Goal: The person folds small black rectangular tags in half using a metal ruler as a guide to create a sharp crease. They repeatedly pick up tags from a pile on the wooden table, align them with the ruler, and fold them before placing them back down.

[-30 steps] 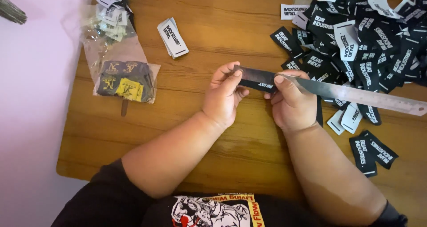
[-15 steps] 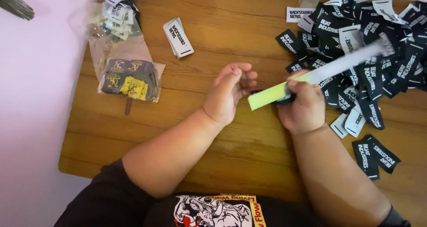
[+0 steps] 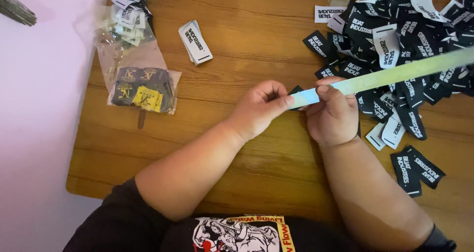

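A long metal ruler (image 3: 395, 74) runs from between my hands up to the right edge of the head view. My right hand (image 3: 333, 116) grips it near its lower end, thumb on top. My left hand (image 3: 259, 108) pinches the ruler's tip together with a small black fabric label (image 3: 296, 90), of which only a corner shows behind the ruler. Both hands hover over the wooden table (image 3: 237, 59), close together at its middle.
A big heap of black and white fabric labels (image 3: 395, 39) covers the table's right side. A small stack of labels (image 3: 196, 42) lies at the upper middle. A clear plastic bag (image 3: 140, 86) with dark and yellow labels sits at the left, near the table's edge.
The ruler has swung from lying low and pointing right-down to tilting up to the right. My left hand has come back onto its tip with the black label.
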